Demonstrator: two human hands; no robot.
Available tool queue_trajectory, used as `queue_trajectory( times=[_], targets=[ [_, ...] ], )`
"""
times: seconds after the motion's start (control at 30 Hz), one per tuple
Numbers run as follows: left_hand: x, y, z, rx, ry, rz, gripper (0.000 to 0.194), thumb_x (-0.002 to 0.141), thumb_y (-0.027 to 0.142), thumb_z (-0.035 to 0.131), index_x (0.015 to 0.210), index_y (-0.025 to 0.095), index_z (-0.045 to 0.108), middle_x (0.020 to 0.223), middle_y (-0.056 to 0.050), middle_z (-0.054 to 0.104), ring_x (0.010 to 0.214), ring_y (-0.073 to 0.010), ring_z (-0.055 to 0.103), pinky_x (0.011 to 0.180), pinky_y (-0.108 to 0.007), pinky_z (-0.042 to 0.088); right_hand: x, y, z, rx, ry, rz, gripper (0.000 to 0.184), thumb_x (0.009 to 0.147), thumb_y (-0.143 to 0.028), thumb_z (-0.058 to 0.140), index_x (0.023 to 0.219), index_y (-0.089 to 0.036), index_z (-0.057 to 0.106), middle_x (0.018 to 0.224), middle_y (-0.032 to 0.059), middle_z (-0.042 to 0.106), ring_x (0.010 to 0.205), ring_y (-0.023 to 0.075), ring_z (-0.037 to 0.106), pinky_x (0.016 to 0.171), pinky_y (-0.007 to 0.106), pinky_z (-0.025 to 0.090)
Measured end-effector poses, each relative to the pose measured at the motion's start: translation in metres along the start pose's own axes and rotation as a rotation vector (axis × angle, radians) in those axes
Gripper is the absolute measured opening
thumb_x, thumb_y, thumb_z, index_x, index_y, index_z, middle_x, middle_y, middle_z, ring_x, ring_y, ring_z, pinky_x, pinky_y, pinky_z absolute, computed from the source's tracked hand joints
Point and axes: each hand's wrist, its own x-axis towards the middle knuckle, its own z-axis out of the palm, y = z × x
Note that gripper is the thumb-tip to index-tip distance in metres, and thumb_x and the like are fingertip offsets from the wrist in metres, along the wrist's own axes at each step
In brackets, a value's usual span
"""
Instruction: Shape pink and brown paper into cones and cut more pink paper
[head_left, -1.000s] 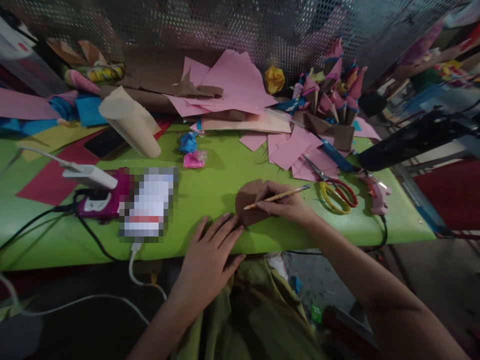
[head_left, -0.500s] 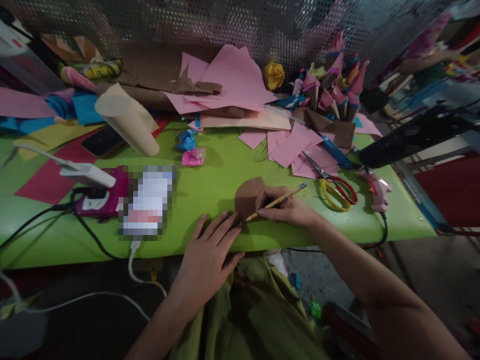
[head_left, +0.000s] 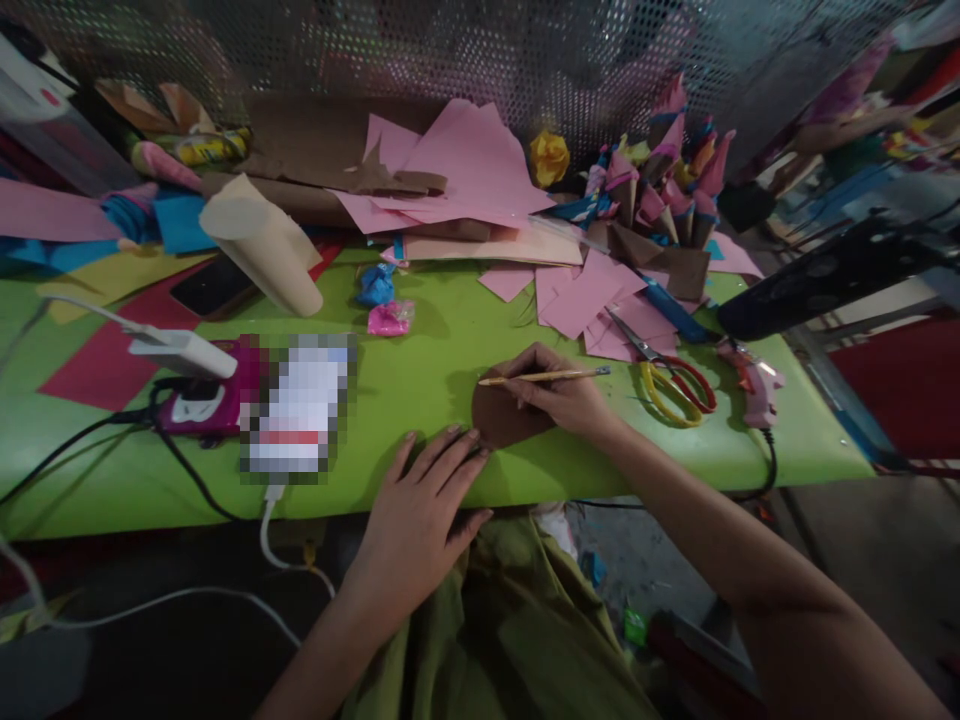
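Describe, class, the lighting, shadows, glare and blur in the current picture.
Head view: dim overall, with pale sheen toward both ends of the green table; head view: soft shadow left of the brown paper, the pencil reasonably distinct; head view: pixel blocks cover the lit screen; head view: background clutter at upper right smeared.

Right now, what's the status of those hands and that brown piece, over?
Right hand gripping pencil over brown paper piece. Left hand palm-down at the piece's near-left edge. Scissors lying to the right, apart from it.
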Motion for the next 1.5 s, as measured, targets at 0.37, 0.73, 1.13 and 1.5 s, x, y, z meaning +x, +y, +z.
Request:
queue_trajectory(
  times=[0.37,0.73,1.13,1.5],
  targets=[
    [-0.001,0.000,0.002,-0.006,0.001,-0.007,0.046,0.099,0.041,0.051,0.140,0.019,0.055,0.146,-0.010,0.060,0.138,-0.0273,0.052,0.119,-0.054,0.034,-0.006,-0.007,-0.003,-0.076,-0.109,0.008,0.026,0.087,-0.043,0.070,0.080,-0.020,0.061,0.071,-0.0001,0.063,0.064,0.0128,0.054,0.059,0.025,0.041],
    [-0.001,-0.001,-0.003,-0.041,-0.011,-0.009,0.039,0.100,0.033,0.051,0.134,0.017,0.055,0.149,-0.013,0.056,0.141,-0.0261,0.049,0.119,-0.054,0.037,-0.012,-0.017,-0.011,0.023,-0.290,0.054,0.016,0.086,-0.032,0.071,0.081,-0.018,0.065,0.073,0.0001,0.065,0.061,0.0111,0.054,0.057,0.024,0.041],
    [-0.001,-0.002,-0.004,-0.047,-0.008,-0.008,0.035,0.099,0.033,0.051,0.130,0.016,0.058,0.147,-0.013,0.058,0.138,-0.0274,0.052,0.117,-0.056,0.039,-0.015,-0.023,-0.014,0.047,-0.431,0.089,0.018,0.085,-0.033,0.073,0.080,-0.017,0.066,0.075,0.0012,0.069,0.067,0.0129,0.059,0.059,0.024,0.045],
    [0.014,-0.005,-0.007,0.020,0.054,0.025,0.040,0.101,0.033,0.047,0.137,0.016,0.056,0.145,-0.011,0.061,0.136,-0.0261,0.055,0.115,-0.050,0.043,-0.014,-0.017,-0.014,0.135,-0.023,0.066,0.034,0.082,-0.051,0.076,0.085,-0.020,0.062,0.069,-0.0023,0.060,0.055,0.0101,0.052,0.050,0.023,0.041]
  ],
)
